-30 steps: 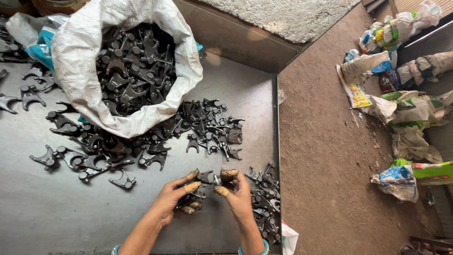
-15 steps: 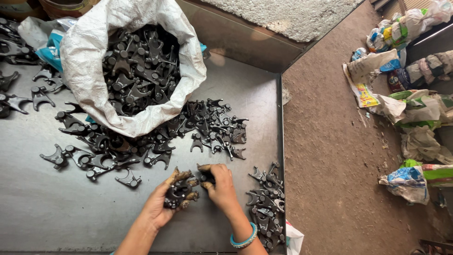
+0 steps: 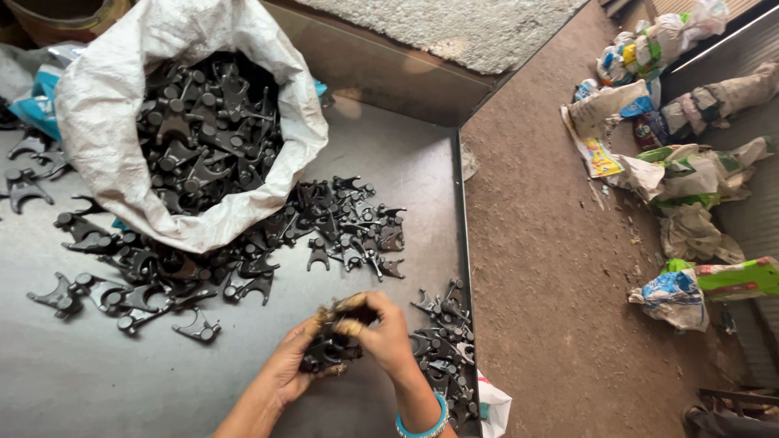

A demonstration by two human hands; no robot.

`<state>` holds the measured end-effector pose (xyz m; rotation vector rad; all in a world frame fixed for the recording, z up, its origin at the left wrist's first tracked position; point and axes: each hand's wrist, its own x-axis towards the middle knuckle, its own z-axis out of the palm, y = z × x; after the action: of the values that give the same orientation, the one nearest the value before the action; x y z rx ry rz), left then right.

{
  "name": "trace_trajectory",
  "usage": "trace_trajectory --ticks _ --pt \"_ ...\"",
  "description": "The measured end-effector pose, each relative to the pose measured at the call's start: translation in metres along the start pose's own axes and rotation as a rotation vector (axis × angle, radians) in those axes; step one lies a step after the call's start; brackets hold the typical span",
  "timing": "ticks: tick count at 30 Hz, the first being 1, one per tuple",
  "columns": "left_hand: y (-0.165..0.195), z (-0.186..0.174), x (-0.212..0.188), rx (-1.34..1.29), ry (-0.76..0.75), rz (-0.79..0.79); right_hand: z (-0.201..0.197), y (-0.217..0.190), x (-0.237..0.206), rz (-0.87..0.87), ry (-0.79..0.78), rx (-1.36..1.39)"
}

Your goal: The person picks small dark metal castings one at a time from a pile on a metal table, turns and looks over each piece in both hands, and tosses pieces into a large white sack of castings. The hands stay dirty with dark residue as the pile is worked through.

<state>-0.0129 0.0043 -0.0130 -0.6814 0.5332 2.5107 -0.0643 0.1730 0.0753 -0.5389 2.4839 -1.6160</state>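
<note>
Both hands are clenched around one bundle of black forked metal parts (image 3: 329, 353) near the front edge of the grey metal worktop (image 3: 105, 389): the left hand (image 3: 296, 365) cups it from below, the right hand (image 3: 381, 337) grips it from above. Just beside them, along the right edge, lies a small pile of parts (image 3: 442, 349). A white sack (image 3: 122, 158) full of the same parts lies open at the back left, with more spilled parts (image 3: 341, 223) spread before it.

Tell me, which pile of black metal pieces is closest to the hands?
The small pile at the tray's right edge, just beside the right hand. The big spread by the white sack lies farther up the tray.
</note>
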Motion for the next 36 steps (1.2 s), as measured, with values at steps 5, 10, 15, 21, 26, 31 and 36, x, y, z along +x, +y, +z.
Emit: trace_trajectory --ticks 5,10,15,21,26,31,36 --pt "0.047 0.037 0.01 -0.008 -0.057 0.066 -0.038 0.001 0.045 0.125 0.29 -0.191" --pt "0.167 0.097 0.02 -0.262 0.002 0.339 -0.038 0.009 0.055 0.131 0.262 -0.545" --pt "0.245 0.131 -0.017 -0.343 -0.436 0.806 -0.031 0.028 0.057 0.07 0.281 -0.58" --pt "0.167 0.113 -0.027 0.317 -0.099 0.845 -0.044 0.049 0.039 0.064 0.166 0.014" --pt "0.059 0.067 -0.021 0.832 0.07 0.481 -0.037 0.053 -0.003 0.276 0.131 0.988" --pt "0.015 0.039 -0.006 0.466 0.033 0.326 -0.028 0.06 -0.024 0.429 0.132 1.11" --pt "0.002 0.025 0.001 0.231 -0.015 0.11 -0.015 0.075 -0.033 0.354 0.058 1.195"
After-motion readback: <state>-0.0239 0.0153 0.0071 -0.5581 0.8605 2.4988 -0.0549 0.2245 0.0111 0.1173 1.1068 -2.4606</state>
